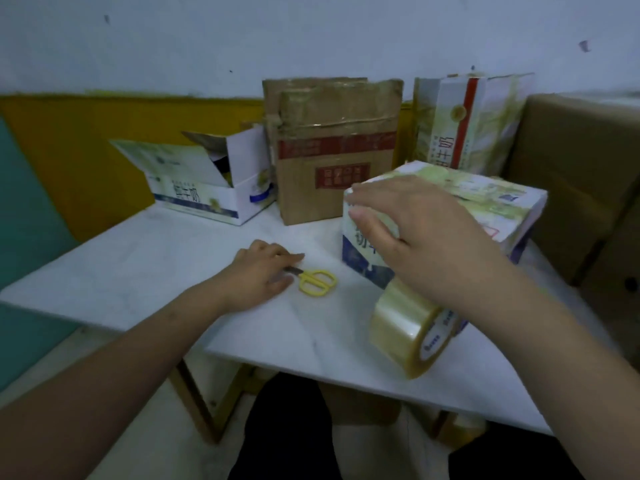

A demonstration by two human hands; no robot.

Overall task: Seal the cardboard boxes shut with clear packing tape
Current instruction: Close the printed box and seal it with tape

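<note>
Seated person at a white tabletop [145, 271]. The left hand [258, 277] lies near the tabletop's middle, fingers together and bent over the blades of yellow-handled scissors [317, 282]. The right hand [426, 237] is raised before a printed white box [485, 206] at the right edge, fingers slightly apart and relaxed, gripping nothing visible; whether it touches the clear tape strip [381, 226] running down to the tape roll [408, 330] near the front edge cannot be told. Along the rear edge: an open white box [207, 192], a taped brown box [332, 150], an upright printed box [471, 123].
</note>
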